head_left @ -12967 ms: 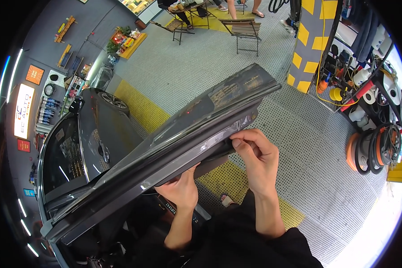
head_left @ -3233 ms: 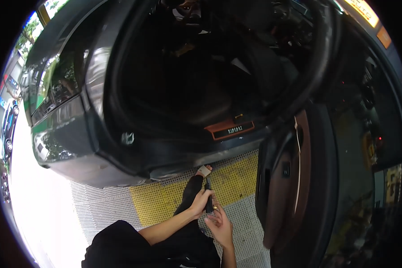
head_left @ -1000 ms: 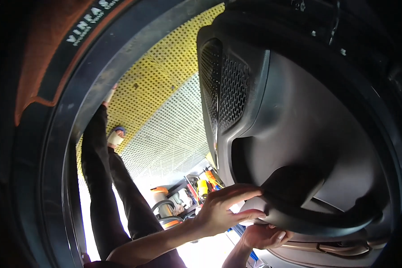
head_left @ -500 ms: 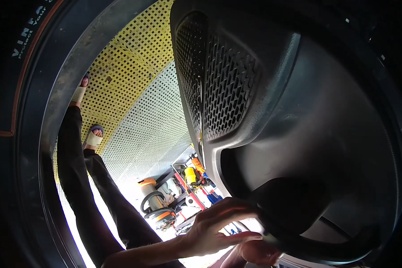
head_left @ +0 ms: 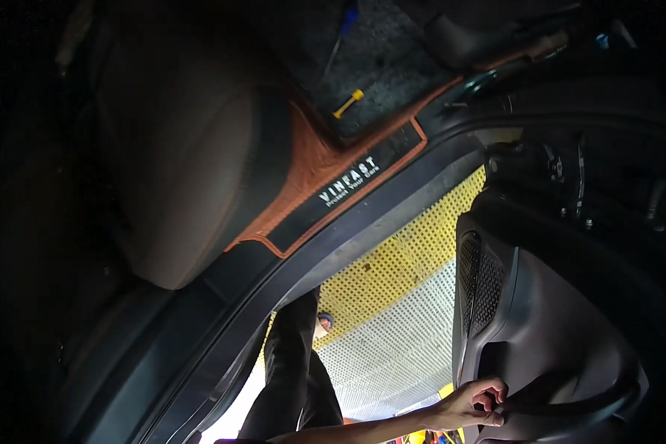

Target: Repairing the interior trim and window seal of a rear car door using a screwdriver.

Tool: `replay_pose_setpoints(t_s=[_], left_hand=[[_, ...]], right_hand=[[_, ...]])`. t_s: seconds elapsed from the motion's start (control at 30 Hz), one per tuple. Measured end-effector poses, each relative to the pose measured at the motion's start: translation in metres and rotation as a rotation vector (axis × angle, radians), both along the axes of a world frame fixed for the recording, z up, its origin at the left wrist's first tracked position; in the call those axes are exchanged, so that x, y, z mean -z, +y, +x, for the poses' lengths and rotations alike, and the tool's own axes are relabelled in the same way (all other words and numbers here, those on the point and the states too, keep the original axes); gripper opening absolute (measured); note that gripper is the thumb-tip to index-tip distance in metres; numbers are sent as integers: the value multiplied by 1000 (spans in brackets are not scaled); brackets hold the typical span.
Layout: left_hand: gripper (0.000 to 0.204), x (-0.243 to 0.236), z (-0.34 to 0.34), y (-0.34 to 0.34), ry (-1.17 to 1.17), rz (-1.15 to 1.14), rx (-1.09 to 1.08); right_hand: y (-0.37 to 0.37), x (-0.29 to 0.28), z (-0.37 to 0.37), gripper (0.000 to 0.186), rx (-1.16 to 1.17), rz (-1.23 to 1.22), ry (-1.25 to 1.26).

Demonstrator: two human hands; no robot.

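Car workshop or garage bay, viewed from low at an open car doorway. Evidence: dark car door sill (head_left: 303, 244) running diagonally, orange-trimmed floor mat (head_left: 325, 159) over grey carpet, tan seat (head_left: 177, 170) at left. Grey inner door panel (head_left: 540, 325) with speaker grille (head_left: 477, 281) at right. Outside, perforated metal floor grating (head_left: 399, 348) with a yellow-painted strip (head_left: 399, 259), typical of a service bay. A small yellow-handled tool (head_left: 348, 103) lies on the carpet.
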State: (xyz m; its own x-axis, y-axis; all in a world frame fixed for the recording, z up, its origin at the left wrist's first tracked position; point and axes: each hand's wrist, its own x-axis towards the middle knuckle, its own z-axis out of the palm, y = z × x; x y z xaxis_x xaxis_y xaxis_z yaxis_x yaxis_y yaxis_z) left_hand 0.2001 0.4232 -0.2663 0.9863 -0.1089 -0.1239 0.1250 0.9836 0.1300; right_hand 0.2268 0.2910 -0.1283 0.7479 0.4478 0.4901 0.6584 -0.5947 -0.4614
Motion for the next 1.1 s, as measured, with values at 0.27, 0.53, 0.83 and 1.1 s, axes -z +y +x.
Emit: replay_pose_setpoints(t_s=[0.27, 0.53, 0.83, 1.1], left_hand=[[27, 10, 4, 27, -68, 150, -71], [8, 132, 55, 272, 879, 1477, -583], [31, 241, 82, 426, 1159, 2500, 287], [23, 215, 79, 408, 1231, 2252, 25]], right_hand=[[12, 4, 6, 34, -63, -199, -109], [5, 0, 14, 30, -231, 9, 171], [-43, 25, 23, 48, -165, -372, -559], [18, 4, 5, 37, 140, -77, -15]])
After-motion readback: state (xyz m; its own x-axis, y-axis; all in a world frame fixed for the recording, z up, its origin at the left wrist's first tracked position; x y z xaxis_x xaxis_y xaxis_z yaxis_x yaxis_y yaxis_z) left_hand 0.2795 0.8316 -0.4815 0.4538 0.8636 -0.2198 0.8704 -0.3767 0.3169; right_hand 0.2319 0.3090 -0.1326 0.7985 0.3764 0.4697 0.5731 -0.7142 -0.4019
